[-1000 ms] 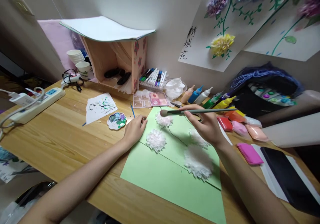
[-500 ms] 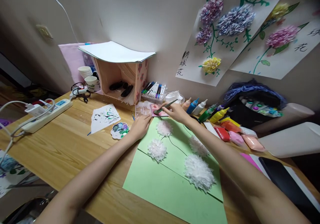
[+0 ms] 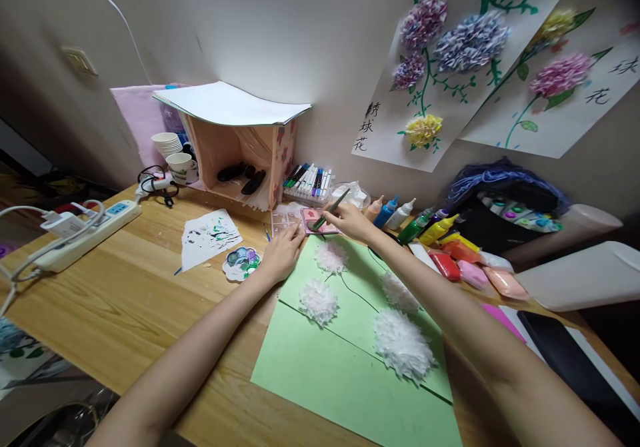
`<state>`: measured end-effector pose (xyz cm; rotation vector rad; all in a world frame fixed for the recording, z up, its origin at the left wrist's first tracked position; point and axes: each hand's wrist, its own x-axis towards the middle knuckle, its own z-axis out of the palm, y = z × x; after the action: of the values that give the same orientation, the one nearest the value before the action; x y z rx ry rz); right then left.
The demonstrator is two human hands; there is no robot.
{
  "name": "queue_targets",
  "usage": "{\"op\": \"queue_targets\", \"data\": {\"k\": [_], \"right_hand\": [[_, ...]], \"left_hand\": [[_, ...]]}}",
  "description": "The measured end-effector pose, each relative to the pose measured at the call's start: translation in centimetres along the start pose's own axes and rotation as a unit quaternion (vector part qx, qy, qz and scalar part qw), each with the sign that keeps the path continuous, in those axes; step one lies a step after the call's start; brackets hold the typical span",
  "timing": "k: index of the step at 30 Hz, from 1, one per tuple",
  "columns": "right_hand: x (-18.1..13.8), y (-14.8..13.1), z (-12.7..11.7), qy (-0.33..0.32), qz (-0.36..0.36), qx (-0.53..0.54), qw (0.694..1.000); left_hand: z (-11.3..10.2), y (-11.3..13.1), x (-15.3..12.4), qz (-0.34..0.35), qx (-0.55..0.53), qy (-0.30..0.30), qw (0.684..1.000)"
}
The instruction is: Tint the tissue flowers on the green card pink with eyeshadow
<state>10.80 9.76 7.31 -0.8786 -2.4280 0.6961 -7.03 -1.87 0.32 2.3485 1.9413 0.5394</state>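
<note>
My right hand (image 3: 350, 222) is closed around a green-handled brush (image 3: 331, 209), whose tip touches a pink powder palette (image 3: 316, 220) at the far edge of the green paper sheet (image 3: 350, 374). My left hand (image 3: 281, 254) rests with curled fingers on the sheet's left corner, beside a small round paint palette (image 3: 241, 262). Several white tissue flowers lie on the sheet, one (image 3: 331, 257) just below the brush hand, another (image 3: 318, 301) nearer me, a large one (image 3: 403, 346) at the right.
A paint-smeared paper (image 3: 210, 236) and a power strip (image 3: 80, 232) lie on the wooden desk at the left. A wooden box shelf (image 3: 245, 157), markers (image 3: 307, 179), paint bottles (image 3: 415, 220), clay packs (image 3: 467, 264) and a dark tablet (image 3: 580, 367) line the back and right.
My right hand carried the brush from above the top flower to the pink powder palette. My left hand stayed on the sheet's corner. The view tilted upward.
</note>
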Motion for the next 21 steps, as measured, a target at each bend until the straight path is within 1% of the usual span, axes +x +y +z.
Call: {"op": "queue_targets", "data": {"k": [2, 3, 7, 11, 12, 14, 16, 18, 19, 21], "right_hand": [[0.0, 0.0, -0.3, -0.022, 0.007, -0.002, 1.000], [0.1, 0.0, -0.5, -0.018, 0.012, -0.006, 1.000], [0.2, 0.1, -1.0, 0.024, 0.019, -0.001, 1.000], [-0.1, 0.3, -0.9, -0.005, 0.028, 0.008, 1.000], [-0.2, 0.4, -1.0, 0.003, 0.035, 0.013, 0.999], [-0.7, 0.4, -1.3, 0.046, 0.066, 0.057, 0.995], [-1.4, 0.2, -1.7, 0.105, 0.125, 0.152, 0.975], [-2.6, 0.0, -1.9, 0.147, 0.174, 0.255, 0.940], [-3.3, -0.1, -1.9, 0.157, 0.186, 0.289, 0.926], [-4.8, -0.4, -2.0, 0.159, 0.185, 0.319, 0.916]], "left_hand": [[0.1, -0.1, 0.0, 0.002, 0.000, 0.003, 1.000], [0.1, -0.1, 0.0, 0.003, 0.000, 0.002, 1.000], [0.1, -0.1, 0.0, 0.000, -0.008, -0.004, 1.000], [0.0, 0.0, 0.0, 0.000, -0.014, -0.002, 1.000], [0.0, 0.0, 0.0, -0.002, -0.012, -0.001, 1.000], [0.1, 0.0, -0.1, -0.006, -0.007, -0.001, 1.000], [0.3, -0.1, -0.1, -0.009, 0.000, -0.005, 1.000], [0.6, -0.3, -0.1, -0.009, 0.002, -0.012, 1.000], [0.6, -0.3, -0.1, -0.008, 0.001, -0.014, 1.000], [0.5, -0.3, -0.1, -0.002, -0.008, -0.009, 1.000]]}}
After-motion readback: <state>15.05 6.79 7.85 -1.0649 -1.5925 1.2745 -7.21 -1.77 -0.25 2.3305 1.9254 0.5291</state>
